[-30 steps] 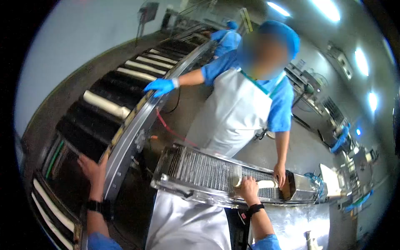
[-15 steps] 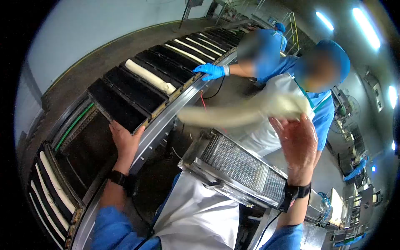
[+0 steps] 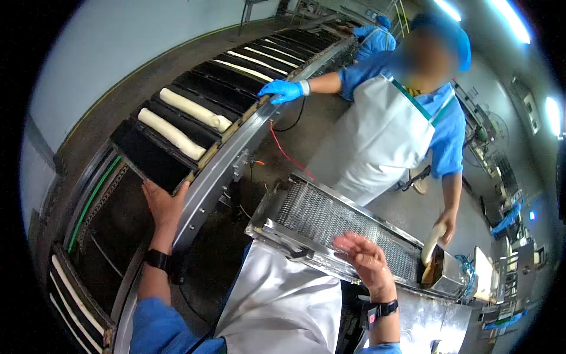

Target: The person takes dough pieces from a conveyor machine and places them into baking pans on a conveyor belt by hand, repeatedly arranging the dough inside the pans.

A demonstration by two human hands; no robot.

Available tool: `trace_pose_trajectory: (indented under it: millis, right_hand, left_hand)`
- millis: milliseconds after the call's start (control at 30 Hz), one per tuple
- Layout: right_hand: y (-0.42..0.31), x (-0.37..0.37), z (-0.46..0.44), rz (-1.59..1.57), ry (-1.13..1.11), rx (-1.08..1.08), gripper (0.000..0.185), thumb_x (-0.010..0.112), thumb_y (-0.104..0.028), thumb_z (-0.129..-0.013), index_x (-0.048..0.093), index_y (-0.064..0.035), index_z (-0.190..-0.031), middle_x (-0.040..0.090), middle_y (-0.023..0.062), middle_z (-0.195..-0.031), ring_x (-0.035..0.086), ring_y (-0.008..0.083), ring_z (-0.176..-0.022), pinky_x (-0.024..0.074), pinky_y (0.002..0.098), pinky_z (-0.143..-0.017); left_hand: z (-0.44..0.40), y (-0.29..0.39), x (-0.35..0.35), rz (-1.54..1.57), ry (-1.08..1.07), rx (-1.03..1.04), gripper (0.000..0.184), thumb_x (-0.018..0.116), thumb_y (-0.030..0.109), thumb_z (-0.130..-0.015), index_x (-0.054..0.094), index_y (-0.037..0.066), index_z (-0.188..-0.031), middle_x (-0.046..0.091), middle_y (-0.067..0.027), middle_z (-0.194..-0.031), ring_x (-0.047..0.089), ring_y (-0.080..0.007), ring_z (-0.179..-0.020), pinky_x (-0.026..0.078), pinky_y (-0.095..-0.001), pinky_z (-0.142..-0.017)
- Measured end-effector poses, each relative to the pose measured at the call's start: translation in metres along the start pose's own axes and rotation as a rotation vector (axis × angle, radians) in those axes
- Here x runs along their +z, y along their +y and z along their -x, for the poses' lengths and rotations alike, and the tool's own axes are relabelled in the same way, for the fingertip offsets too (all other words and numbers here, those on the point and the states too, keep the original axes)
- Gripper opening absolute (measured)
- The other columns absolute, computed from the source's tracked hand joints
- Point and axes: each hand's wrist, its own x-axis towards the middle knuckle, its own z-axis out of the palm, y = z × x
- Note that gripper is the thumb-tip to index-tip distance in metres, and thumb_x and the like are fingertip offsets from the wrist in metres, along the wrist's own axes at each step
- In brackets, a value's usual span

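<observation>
My left hand point(image 3: 164, 206) grips the near edge of a black baking pan strap point(image 3: 154, 158), thumb and fingers on its rim. A thick dough roll point(image 3: 172, 134) lies in the pan compartment just beyond, and another dough roll point(image 3: 194, 109) lies in the one after that. My right hand point(image 3: 370, 265) holds nothing; its fingers are spread above the near side of a metal mesh conveyor point(image 3: 330, 215). At the conveyor's right end, a co-worker's bare hand point(image 3: 450, 227) holds a dough piece point(image 3: 433, 245).
A steel-sided pan conveyor point(image 3: 212, 192) runs from lower left to the far back, carrying pans with thinner dough strips point(image 3: 244, 71). The co-worker's blue-gloved hand point(image 3: 283, 91) rests on its edge. More filled pans point(image 3: 76, 304) stand at lower left. Another person point(image 3: 377, 41) works farther back.
The dough roll from my right hand now lies in a pan. That hand has dropped, emptied, toward the mesh conveyor. My left hand stays on the pan edge; pans appear shifted left.
</observation>
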Motion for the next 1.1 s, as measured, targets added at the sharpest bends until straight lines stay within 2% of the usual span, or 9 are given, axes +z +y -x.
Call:
trace_pose_trajectory:
  millis: [167, 233, 333, 400, 533, 633, 767, 933, 1100]
  right_hand:
    - [0.052, -0.079, 0.078, -0.005, 0.463, -0.047, 0.047, 0.057, -0.005, -0.083, 0.049, 0.0065, -0.128, 0.059, 0.0211, -0.122, 0.059, 0.0297, -0.112, 0.0450, 0.0397, -0.101]
    - [0.051, -0.091, 0.105, 0.273, 0.710, -0.020, 0.046, 0.059, -0.009, -0.086, 0.048, 0.0085, -0.127, 0.058, 0.0204, -0.123, 0.062, 0.0288, -0.107, 0.0476, 0.0376, -0.096]
    - [0.087, -0.166, 0.152, 0.644, 0.883, 0.066, 0.055, 0.062, -0.019, -0.088, 0.044, 0.0098, -0.130, 0.052, 0.0251, -0.130, 0.054, 0.0362, -0.118, 0.0419, 0.0433, -0.102]
    - [0.095, -0.190, 0.171, 1.526, 1.017, 0.383, 0.067, 0.060, -0.032, -0.088, 0.038, 0.0117, -0.135, 0.041, 0.0317, -0.137, 0.038, 0.0432, -0.130, 0.0316, 0.0457, -0.109]
    - [0.126, -0.252, 0.190, 1.424, 1.115, 0.600, 0.081, 0.051, -0.045, -0.092, 0.023, 0.0139, -0.141, 0.021, 0.0360, -0.147, 0.020, 0.0452, -0.138, 0.0168, 0.0457, -0.115]
    - [0.132, -0.264, 0.184, 1.505, 1.215, 0.532, 0.081, 0.043, -0.047, -0.096, 0.019, 0.0140, -0.142, 0.020, 0.0353, -0.147, 0.017, 0.0450, -0.140, 0.0139, 0.0466, -0.116]
    - [0.123, -0.264, 0.167, 1.565, 1.303, 0.703, 0.080, 0.038, -0.049, -0.097, 0.018, 0.0143, -0.141, 0.018, 0.0314, -0.150, 0.018, 0.0412, -0.141, 0.0162, 0.0455, -0.116]
    - [0.114, -0.265, 0.172, 1.811, 1.164, 0.577, 0.082, 0.037, -0.050, -0.095, 0.012, 0.0107, -0.145, 0.011, 0.0258, -0.154, 0.012, 0.0392, -0.143, 0.0126, 0.0449, -0.117]
    - [0.100, -0.268, 0.165, 1.688, 1.126, 0.492, 0.075, 0.033, -0.046, -0.098, 0.012, 0.0068, -0.147, 0.013, 0.0221, -0.155, 0.011, 0.0358, -0.144, 0.0114, 0.0475, -0.116]
  left_hand:
    - [0.002, -0.002, 0.004, 0.084, -0.005, 0.080, 0.112, 0.068, 0.050, -0.081, 0.003, -0.020, -0.140, 0.009, -0.0378, -0.148, 0.008, -0.0435, -0.142, 0.012, -0.0451, -0.117]
    - [0.002, 0.002, 0.001, 0.047, -0.021, 0.004, 0.112, 0.070, 0.050, -0.079, 0.006, -0.018, -0.141, 0.011, -0.0366, -0.148, 0.009, -0.0431, -0.142, 0.014, -0.0449, -0.117]
    - [-0.007, -0.017, 0.015, 0.087, 0.060, 0.121, 0.111, 0.072, 0.050, -0.077, 0.012, -0.017, -0.141, 0.018, -0.0361, -0.147, 0.017, -0.0438, -0.140, 0.017, -0.0448, -0.116]
    - [-0.005, -0.013, 0.012, 0.071, 0.077, 0.150, 0.110, 0.073, 0.050, -0.076, 0.014, -0.018, -0.140, 0.021, -0.0364, -0.146, 0.019, -0.0442, -0.139, 0.018, -0.0446, -0.116]
    - [-0.002, 0.004, 0.004, 0.041, 0.101, 0.170, 0.108, 0.073, 0.049, -0.076, 0.017, -0.021, -0.138, 0.026, -0.0390, -0.142, 0.024, -0.0453, -0.137, 0.023, -0.0436, -0.114]
    - [0.001, 0.004, 0.002, -0.045, 0.087, 0.109, 0.108, 0.073, 0.050, -0.076, 0.019, -0.020, -0.137, 0.028, -0.0391, -0.141, 0.026, -0.0455, -0.136, 0.025, -0.0435, -0.113]
    - [-0.002, 0.001, 0.010, 0.014, 0.140, 0.107, 0.108, 0.074, 0.052, -0.075, 0.023, -0.019, -0.137, 0.029, -0.0384, -0.141, 0.027, -0.0453, -0.136, 0.026, -0.0438, -0.113]
    - [-0.001, 0.001, 0.014, -0.029, 0.140, 0.080, 0.108, 0.072, 0.055, -0.075, 0.024, -0.020, -0.136, 0.030, -0.0382, -0.141, 0.028, -0.0436, -0.136, 0.026, -0.0420, -0.113]
    - [0.007, 0.010, 0.008, -0.104, 0.141, 0.039, 0.108, 0.070, 0.058, -0.076, 0.025, -0.020, -0.136, 0.030, -0.0380, -0.141, 0.028, -0.0425, -0.136, 0.026, -0.0404, -0.113]
